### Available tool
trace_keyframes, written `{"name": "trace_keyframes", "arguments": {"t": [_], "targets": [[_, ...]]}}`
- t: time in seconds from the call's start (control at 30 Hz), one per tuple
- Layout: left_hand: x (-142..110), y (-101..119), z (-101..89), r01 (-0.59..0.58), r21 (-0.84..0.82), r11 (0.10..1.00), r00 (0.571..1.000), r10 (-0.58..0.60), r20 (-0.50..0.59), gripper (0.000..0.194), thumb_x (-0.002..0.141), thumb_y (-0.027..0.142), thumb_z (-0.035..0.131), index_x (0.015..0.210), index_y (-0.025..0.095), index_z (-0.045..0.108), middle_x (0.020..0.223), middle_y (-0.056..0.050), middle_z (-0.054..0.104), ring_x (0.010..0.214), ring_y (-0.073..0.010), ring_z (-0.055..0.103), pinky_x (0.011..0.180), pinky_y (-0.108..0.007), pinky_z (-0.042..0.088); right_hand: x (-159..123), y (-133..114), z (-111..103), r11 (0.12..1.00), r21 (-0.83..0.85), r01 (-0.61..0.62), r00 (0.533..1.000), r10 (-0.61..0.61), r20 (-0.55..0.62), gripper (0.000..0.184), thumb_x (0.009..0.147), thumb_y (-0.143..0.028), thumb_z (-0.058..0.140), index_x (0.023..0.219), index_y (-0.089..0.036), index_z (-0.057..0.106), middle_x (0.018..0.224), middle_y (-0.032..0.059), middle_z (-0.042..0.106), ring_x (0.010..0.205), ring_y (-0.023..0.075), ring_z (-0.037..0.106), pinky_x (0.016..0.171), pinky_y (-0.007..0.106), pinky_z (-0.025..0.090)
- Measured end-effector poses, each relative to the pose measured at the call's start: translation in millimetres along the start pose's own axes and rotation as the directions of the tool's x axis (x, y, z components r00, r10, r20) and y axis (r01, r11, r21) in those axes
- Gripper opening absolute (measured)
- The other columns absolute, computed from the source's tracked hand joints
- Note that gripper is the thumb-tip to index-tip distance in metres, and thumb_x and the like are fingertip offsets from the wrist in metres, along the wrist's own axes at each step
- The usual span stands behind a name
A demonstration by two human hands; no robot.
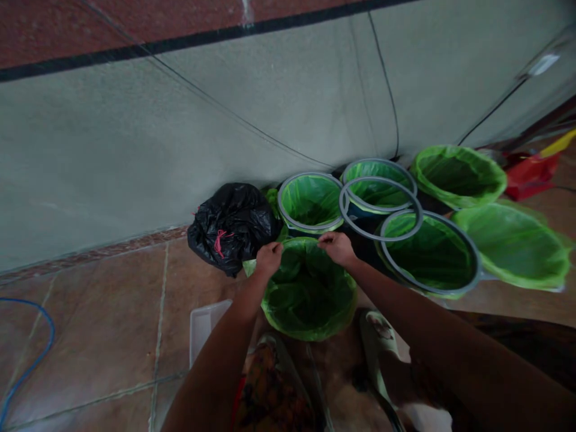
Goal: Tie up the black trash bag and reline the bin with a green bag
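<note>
A bin lined with a green plastic bag stands on the floor between my feet, the bag's edge folded over its rim. My left hand is closed on the bag's edge at the far left of the rim. At the far right of the same rim, my right hand pinches the green edge. A loose grey ring lies across the neighbouring bins, just beyond my right hand. The bin's own wall is hidden under the bag.
Several more green-lined bins stand along the wall, some with grey rings, such as this lined bin. A black bag with pink ties sits at left. A white plastic container, a blue hose and a red dustpan-like object lie around.
</note>
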State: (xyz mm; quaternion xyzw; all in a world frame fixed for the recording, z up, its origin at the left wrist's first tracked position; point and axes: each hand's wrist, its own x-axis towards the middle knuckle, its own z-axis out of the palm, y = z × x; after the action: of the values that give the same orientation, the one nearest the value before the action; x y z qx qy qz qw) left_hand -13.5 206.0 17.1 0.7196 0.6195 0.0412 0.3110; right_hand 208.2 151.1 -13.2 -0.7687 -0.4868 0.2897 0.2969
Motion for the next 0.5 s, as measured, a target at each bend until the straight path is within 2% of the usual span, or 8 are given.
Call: {"name": "trace_keyframes", "arguments": {"t": [0.07,0.13,0.2,0.27,0.37,0.43,0.5], "targets": [[-3,-6,1.9,-0.014,-0.011,1.0,1.0,0.014,-0.022,0.032,0.096,0.031,0.051,0.115,0.018,0.072,0.115,-0.008,0.075,0.105,-0.0196,0.068,0.095,-0.027,0.049,-3,8,0,0.996,0.059,0.066,0.997,-0.064,-0.041,0.007,0.075,-0.022,0.065,0.074,-0.02,0.072,0.077,0.0012,0.074,0.072,0.0175,0.067,0.073,0.028,0.053],[-5,-13,2.4,-0.037,-0.027,0.999,0.999,0.036,-0.039,0.031,0.094,0.031,0.056,0.118,0.018,0.071,0.118,-0.008,0.074,0.107,-0.0196,0.068,0.098,-0.028,0.048,-8,15,-2,0.978,0.039,0.204,0.977,-0.201,-0.078,0.008,0.076,-0.021,0.063,0.071,-0.02,0.07,0.076,0.002,0.072,0.074,0.0176,0.065,0.074,0.029,0.051],[-7,-18,2.7,-0.071,-0.043,0.997,0.997,0.069,-0.045,0.032,0.091,0.028,0.059,0.12,0.017,0.07,0.119,-0.008,0.074,0.109,-0.0199,0.068,0.1,-0.029,0.048,-14,20,-5,0.931,-0.038,0.363,0.927,-0.365,-0.086,0.011,0.079,-0.02,0.062,0.071,-0.02,0.069,0.077,0.0036,0.069,0.078,0.0186,0.063,0.076,0.03,0.05],[-9,-23,4.1,-0.118,-0.057,0.991,0.992,0.115,-0.053,0.035,0.09,0.023,0.06,0.123,0.017,0.068,0.122,-0.008,0.072,0.11,-0.0203,0.068,0.103,-0.03,0.048,-18,24,-8,0.875,-0.119,0.469,0.876,-0.478,-0.064,0.014,0.082,-0.02,0.06,0.073,-0.02,0.07,0.079,0.0053,0.068,0.082,0.0197,0.061,0.078,0.031,0.049],[-15,-31,8.5,-0.225,-0.091,0.97,0.973,0.218,-0.08,0.042,0.091,0.017,0.054,0.132,0.018,0.063,0.129,-0.007,0.069,0.115,-0.0195,0.065,0.107,-0.032,0.047,-19,26,-10,0.836,-0.196,0.513,0.85,-0.527,-0.021,0.015,0.083,-0.018,0.058,0.079,-0.019,0.072,0.085,0.0073,0.067,0.087,0.0209,0.061,0.082,0.031,0.049],[-19,-37,11.7,-0.32,-0.108,0.941,0.946,0.312,-0.089,0.046,0.093,0.013,0.046,0.136,0.02,0.06,0.133,-0.005,0.066,0.12,-0.0173,0.062,0.11,-0.031,0.045,-18,25,-9,0.834,-0.219,0.506,0.856,-0.517,0.007,0.015,0.082,-0.016,0.058,0.081,-0.019,0.073,0.089,0.0081,0.067,0.09,0.0214,0.061,0.085,0.032,0.049],[-24,-43,14.0,-0.374,-0.099,0.922,0.926,0.366,-0.088,0.047,0.092,0.01,0.041,0.131,0.023,0.064,0.133,-0.004,0.066,0.124,-0.0162,0.06,0.112,-0.03,0.043,-18,21,-9,0.845,-0.234,0.48,0.872,-0.488,0.026,0.016,0.079,-0.014,0.058,0.081,-0.018,0.073,0.09,0.0082,0.068,0.09,0.0215,0.062,0.087,0.032,0.049]]}}
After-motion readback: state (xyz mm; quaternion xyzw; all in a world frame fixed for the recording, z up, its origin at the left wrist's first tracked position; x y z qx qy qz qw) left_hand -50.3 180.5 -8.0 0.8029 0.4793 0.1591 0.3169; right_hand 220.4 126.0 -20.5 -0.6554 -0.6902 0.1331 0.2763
